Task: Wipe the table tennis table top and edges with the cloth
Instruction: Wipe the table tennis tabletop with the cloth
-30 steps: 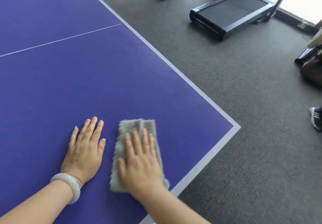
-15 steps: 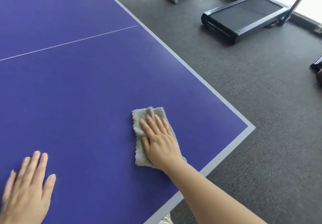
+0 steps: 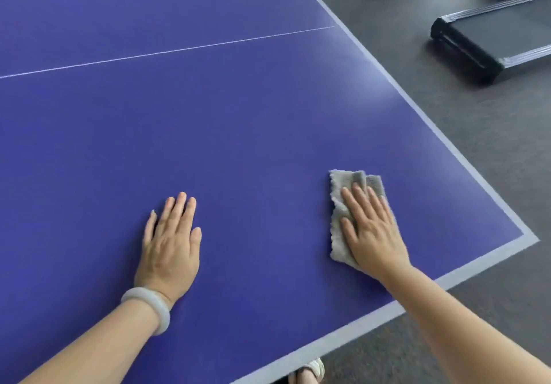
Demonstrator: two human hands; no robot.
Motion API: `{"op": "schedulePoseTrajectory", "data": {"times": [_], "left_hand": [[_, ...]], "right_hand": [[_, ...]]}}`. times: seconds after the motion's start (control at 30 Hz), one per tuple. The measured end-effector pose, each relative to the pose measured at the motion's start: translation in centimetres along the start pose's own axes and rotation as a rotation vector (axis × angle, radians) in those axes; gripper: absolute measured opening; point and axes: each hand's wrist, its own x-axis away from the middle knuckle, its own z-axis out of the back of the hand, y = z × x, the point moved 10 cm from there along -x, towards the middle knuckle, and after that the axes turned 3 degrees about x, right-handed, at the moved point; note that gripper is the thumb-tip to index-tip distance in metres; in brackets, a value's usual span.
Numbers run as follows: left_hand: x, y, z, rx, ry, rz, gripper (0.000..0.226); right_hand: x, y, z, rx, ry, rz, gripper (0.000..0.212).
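A grey carpet floor point(image 3: 492, 151) surrounds the purple table tennis table point(image 3: 208, 133). Near its right corner, the right hand point(image 3: 372, 231) presses flat, fingers straight, on the grey cloth point(image 3: 338, 204). The left hand point(image 3: 170, 243) rests flat, fingers relaxed, well apart from the cloth.

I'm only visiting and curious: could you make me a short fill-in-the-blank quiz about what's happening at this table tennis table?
1. The right hand presses flat on a cloth coloured ____.
2. The left hand lies flat on the table, holding ____.
3. The pale bracelet sits on the ____ wrist.
Missing words: grey; nothing; left.
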Motion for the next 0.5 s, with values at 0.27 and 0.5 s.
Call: {"op": "schedulePoseTrajectory", "data": {"times": [0.27, 0.5], "left_hand": [[0.0, -0.3, -0.5, 0.005, -0.012, -0.006, 0.064], [0.6, -0.4, 1.2, 0.238, 0.031, -0.050, 0.045]], "right_hand": [[4.2, -17.6, -3.6, -0.071, -0.016, 0.045, 0.067], [3.4, -18.9, -2.6, -0.052, -0.071, 0.432, 0.057]]}}
